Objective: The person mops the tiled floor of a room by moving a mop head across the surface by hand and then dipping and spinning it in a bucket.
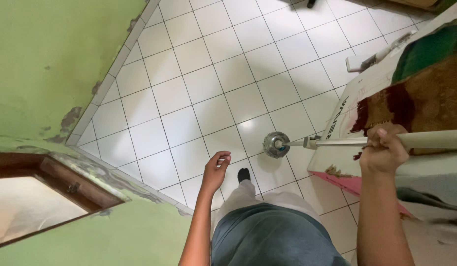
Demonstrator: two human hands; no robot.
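Cut off and out of sight

My pole (386, 141) runs off the right edge; my fingers (381, 145) cover part of it.

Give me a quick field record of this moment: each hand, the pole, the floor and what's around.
left hand: empty, fingers loosely curled, touching nothing
right hand: closed around the pole
pole: pale, lying roughly level, held off the floor
pole end: round metal fitting, no head attached
floor: white square tiles, glossy
wall: green, paint flaking near the base
mattress: patterned, to the right
foot: dark sock, on tile
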